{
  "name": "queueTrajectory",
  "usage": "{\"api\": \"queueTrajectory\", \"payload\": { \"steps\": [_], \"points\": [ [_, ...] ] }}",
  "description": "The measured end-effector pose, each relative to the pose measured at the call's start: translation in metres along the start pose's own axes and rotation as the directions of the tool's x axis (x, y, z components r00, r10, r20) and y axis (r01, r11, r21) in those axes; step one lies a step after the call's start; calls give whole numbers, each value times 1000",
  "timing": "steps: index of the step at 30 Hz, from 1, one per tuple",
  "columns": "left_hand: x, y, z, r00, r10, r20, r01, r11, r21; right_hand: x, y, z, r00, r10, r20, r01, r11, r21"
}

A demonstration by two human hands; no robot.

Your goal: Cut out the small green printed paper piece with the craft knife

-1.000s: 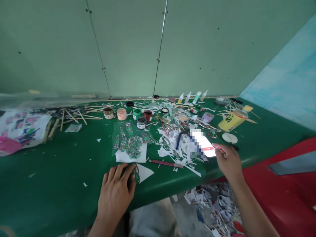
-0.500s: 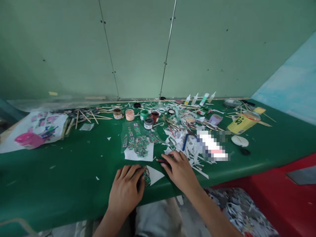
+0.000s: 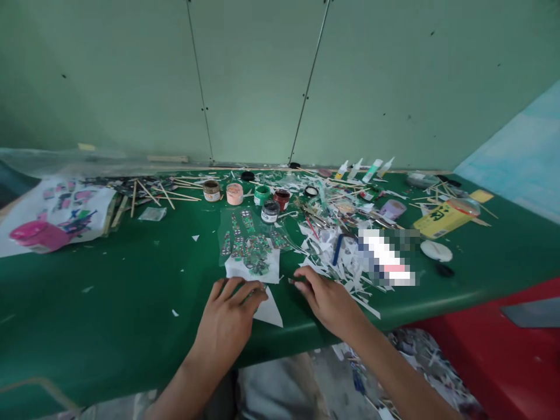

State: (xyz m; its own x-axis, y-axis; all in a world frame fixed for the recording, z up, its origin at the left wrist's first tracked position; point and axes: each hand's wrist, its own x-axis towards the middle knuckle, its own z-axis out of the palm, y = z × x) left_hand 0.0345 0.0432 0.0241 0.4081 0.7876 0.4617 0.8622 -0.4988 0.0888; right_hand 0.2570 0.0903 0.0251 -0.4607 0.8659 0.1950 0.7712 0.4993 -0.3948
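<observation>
A pink tub [image 3: 38, 236] stood on a printed sheet [image 3: 65, 204] far left of the white paper triangle [image 3: 269, 312] on the green table [image 3: 109, 303]. The left hand [image 3: 230, 318] lay flat on the triangle's left edge, fingers loosely spread, pinching nothing visible. Just right of the triangle, the right hand [image 3: 326, 297] rested palm down, fingers together; whether it gripped anything could not be told. Paint pots [image 3: 262, 198] stood well behind the triangle, paper scraps [image 3: 332, 245] to its right.

A pale green panelled wall [image 3: 262, 76] with thin dark seams fills the upper frame. Below it a long green-covered table [image 3: 87, 303] spans the width. A light blue wall [image 3: 520, 157] and red surface [image 3: 503, 350] occupy the right.
</observation>
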Motion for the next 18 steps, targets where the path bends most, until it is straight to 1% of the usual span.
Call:
{"api": "queueTrajectory", "payload": {
  "steps": [2, 3, 5, 6, 8, 9, 10, 11, 12, 13, 14, 15, 16, 17, 18],
  "points": [
    [-7, 13, 2, 998, -59, 3, 59, 998, 22, -1, -1, 0, 999, -4, 54, 3, 1000, 14],
    [-10, 18, 3, 995, -96, 5, 96, 995, 33, -1, -2, 2, 998, -25, 57, 25, 1000, 10],
    [-16, 22, 5, 992, -125, 17, 124, 992, 26, 1, -6, 7, 996, -94, 5, 94, 995, -36],
    [-17, 19, 6, 992, -123, 26, 123, 992, 11, 3, -7, 10, 989, -141, -39, 137, 988, -75],
    [-16, 8, 5, 993, -111, 45, 112, 993, -22, 8, -4, 12, 965, -236, -114, 220, 966, -138],
    [-14, 1, 4, 992, -114, 54, 116, 993, -36, 10, 4, 9, 953, -261, -153, 240, 960, -143],
    [-12, -6, 3, 991, -118, 67, 122, 991, -54, 10, 16, 2, 947, -255, -198, 232, 964, -128],
    [-10, -12, 2, 991, -118, 66, 122, 990, -70, 8, 35, -7, 943, -204, -264, 188, 978, -87],
    [-7, -17, 1, 989, -126, 79, 132, 988, -78, 4, 58, -20, 929, -89, -358, 85, 996, -27],
    [-6, -20, 0, 989, -130, 75, 135, 988, -77, -4, 84, -35, 889, 91, -449, -74, 996, 57],
    [-4, -21, 0, 990, -125, 60, 129, 989, -70, -15, 111, -50, 829, 279, -484, -246, 960, 132],
    [-4, -22, 1, 992, -119, 46, 121, 991, -57, -27, 137, -63, 762, 435, -479, -398, 899, 184],
    [-3, -22, 1, 994, -109, 31, 111, 993, -45, -40, 160, -75, 701, 550, -455, -514, 831, 213],
    [-3, -21, 2, 995, -101, 19, 101, 994, -34, -52, 179, -82, 682, 617, -392, -577, 784, 229],
    [-3, -21, 2, 995, -96, 12, 96, 995, -25, -62, 192, -86, 688, 653, -317, -602, 757, 252]
  ]
}}
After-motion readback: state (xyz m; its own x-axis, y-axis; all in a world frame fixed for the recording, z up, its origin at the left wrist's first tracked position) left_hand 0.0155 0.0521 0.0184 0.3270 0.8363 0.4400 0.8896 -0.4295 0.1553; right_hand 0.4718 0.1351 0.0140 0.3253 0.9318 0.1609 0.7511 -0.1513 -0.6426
